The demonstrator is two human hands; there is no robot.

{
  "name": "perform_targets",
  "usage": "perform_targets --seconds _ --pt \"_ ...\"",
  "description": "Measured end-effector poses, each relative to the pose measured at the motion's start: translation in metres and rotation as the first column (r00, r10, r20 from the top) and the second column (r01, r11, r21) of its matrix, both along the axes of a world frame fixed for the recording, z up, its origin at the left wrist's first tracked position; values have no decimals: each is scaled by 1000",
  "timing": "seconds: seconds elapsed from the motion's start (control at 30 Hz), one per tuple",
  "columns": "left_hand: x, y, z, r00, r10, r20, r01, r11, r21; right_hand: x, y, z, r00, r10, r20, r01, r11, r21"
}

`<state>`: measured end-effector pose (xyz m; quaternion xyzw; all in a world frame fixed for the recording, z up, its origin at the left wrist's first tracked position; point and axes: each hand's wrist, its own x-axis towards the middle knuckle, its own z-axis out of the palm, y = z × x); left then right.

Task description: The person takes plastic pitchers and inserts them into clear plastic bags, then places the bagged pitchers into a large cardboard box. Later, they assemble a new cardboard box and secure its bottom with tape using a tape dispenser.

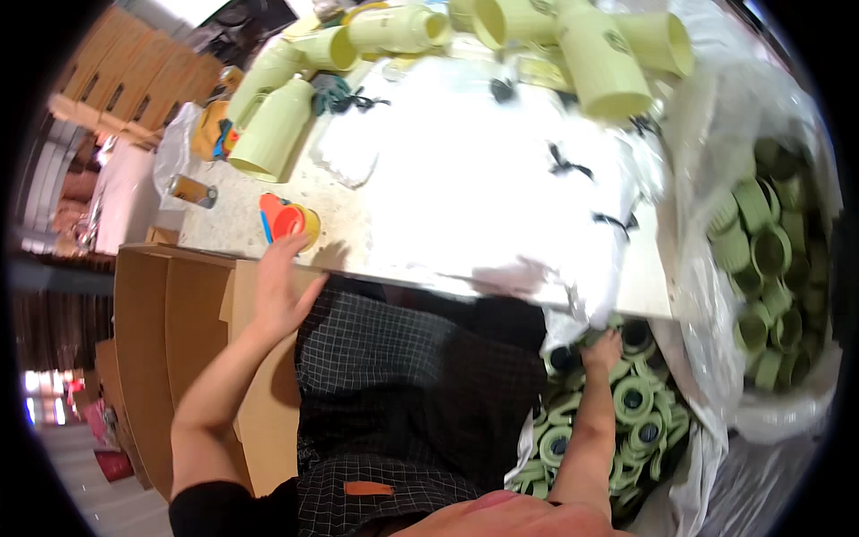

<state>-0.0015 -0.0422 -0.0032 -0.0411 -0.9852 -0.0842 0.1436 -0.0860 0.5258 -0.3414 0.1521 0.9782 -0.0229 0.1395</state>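
My left hand (288,291) is at the table's front edge, its thumb spread away from the fingers. Its fingertips reach the orange and blue tape dispenser (291,219) with a yellow rim, and nothing shows in the palm. At lower right, my right hand (603,347) reaches into a white sack of pale green plastic lids (633,399), several with dark round centres and looped handles. The fingers of that hand are curled down among the pieces, and what they grip is partly hidden.
Pale green jug bodies (274,128) line the back and left of the white table (344,242). Plastic bags with black ties (571,163) cover its middle. An open cardboard box (170,331) stands at left, a clear bag of green cups (771,251) at right. A can (192,191) lies far left.
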Motion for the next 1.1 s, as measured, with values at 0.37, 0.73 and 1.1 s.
perform_targets --seconds 0.37,0.73,1.1 --pt "-226 -137 -69 428 735 -525 -683 644 344 114 7 54 782 -529 -328 169 687 -706" --pt "-179 -222 -34 632 771 79 -89 -30 996 160 -150 257 887 -179 -426 -271 546 -793" --pt "50 -36 25 983 164 -89 138 -318 938 88 -206 349 628 -457 -630 -694 37 -719"
